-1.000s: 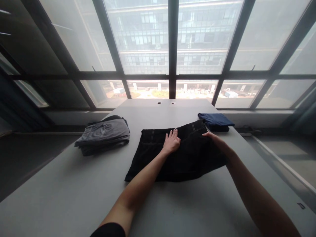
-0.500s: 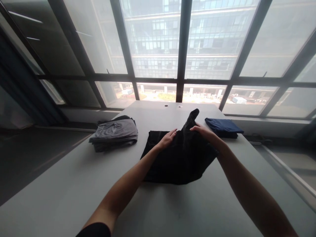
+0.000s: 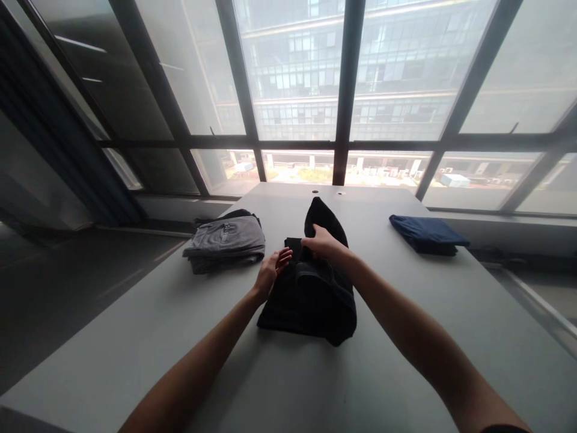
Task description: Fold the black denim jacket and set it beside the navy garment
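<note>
A pair of black jeans lies on the pale grey table, folded into a narrow bundle with a dark peak standing at its far end. My right hand sits on top of the bundle, its fingers closed on the black fabric. My left hand is just off the bundle's left side, fingers spread and holding nothing. Left of it lies a folded grey denim garment. A folded navy garment sits farther off to the right.
The table's far end has a pair of small holes and stops before a large window with dark frames. Its side edges drop away to a dark floor on the left and a lower ledge on the right.
The raised part of the black jeans has gone over to the left under my right hand, making the bundle narrower. My left hand has come off the fabric. The view has turned slightly left.
</note>
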The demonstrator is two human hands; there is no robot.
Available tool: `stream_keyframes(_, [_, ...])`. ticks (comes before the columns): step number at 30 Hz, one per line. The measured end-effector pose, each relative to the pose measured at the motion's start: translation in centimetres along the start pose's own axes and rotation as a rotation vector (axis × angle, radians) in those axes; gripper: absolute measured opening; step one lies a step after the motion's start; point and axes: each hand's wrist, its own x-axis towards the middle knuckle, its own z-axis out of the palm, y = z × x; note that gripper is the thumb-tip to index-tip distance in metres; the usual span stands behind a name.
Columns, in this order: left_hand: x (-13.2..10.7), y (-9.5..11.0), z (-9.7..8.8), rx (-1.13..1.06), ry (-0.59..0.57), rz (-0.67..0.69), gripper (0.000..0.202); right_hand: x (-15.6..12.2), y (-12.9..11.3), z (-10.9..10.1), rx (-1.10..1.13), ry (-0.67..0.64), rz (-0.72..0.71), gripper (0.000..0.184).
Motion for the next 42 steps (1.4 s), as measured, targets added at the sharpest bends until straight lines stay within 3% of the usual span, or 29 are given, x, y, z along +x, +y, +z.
stream_keyframes(4, [0.3, -1.2, -0.7, -0.144, 0.091, -0.083, 0.038, 2.1, 1.5, 4.7, -0.177, 0.0, 0.046, 0.061])
stream_keyframes(8, [1.2, -2.1, -1.7, -0.298, 0.21, -0.229, 0.031, 3.2, 3.8, 7.9, -0.238, -0.013, 0.058, 0.06])
stream_keyframes(12, [1.5, -2.5, -2.6, -0.343, 0.203, -0.294, 0.04, 3.8, 5.5, 9.4, -0.256, -0.005, 0.09, 0.061])
stream_keyframes(18, [1.2, -2.9, -2.7, -0.322, 0.133, -0.218, 0.041, 4.9, 5.9, 10.7, -0.151, -0.001, 0.041, 0.05])
stream_keyframes(22, [0.9, -3.3, -2.8, -0.213, 0.05, -0.176, 0.052, 5.3, 4.5, 9.2, -0.075, 0.048, -0.093, 0.037])
stream_keyframes(25, [0.6, -3.5, -2.8, -0.097, 0.02, -0.134, 0.069, 5.1, 3.8, 5.7, -0.071, 0.177, -0.202, 0.039])
stream_keyframes(29, [0.5, -3.5, -2.7, -0.064, 0.055, -0.115, 0.071, 4.9, 4.6, 0.0, -0.28, 0.4, -0.346, 0.039])
stream_keyframes(32, [0.5, -3.3, -2.7, -0.147, 0.079, -0.176, 0.071, 4.8, 6.1, -2.4, -0.525, 0.397, -0.423, 0.045])
stream_keyframes(37, [0.6, -3.1, -3.0, -0.195, 0.131, -0.238, 0.068, 5.2, 8.0, -1.2, -0.999, 0.122, -0.355, 0.074])
stream_keyframes(42, [1.0, -3.5, -3.0, 0.044, 0.204, -0.131, 0.05, 5.6, 9.1, 0.6, -1.117, 0.073, -0.318, 0.084])
